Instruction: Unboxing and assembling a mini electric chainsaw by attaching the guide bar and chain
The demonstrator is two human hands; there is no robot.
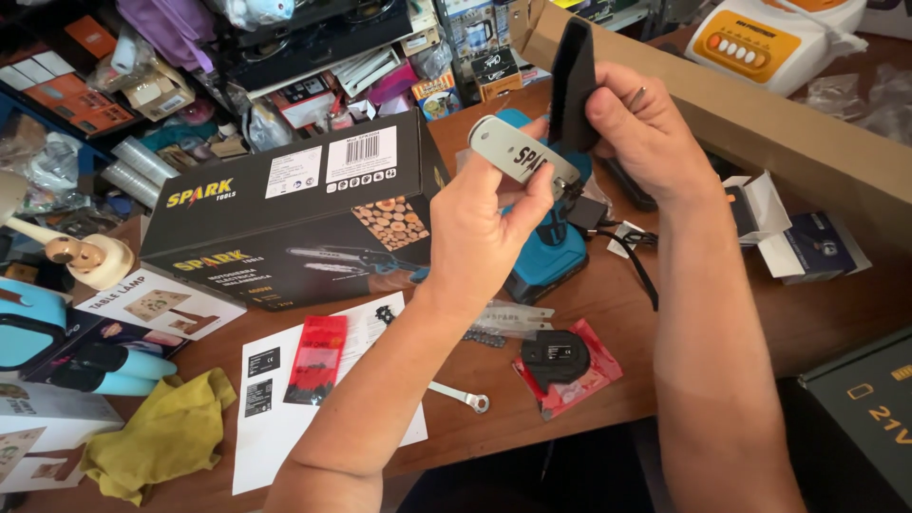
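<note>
Grey guide bar (518, 155) — black sheath (572, 85) upright

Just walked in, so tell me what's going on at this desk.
A person holds a grey saw bar in the left hand and a black cover in the right hand, above a blue saw body. On the wooden desk lie a black box, a wrench, a chain and a yellow cloth.

Wood table (655, 313) w/ black box (285, 214), wrench (461, 395), yellow cloth (161, 432), paper sheet (285, 418).
</note>
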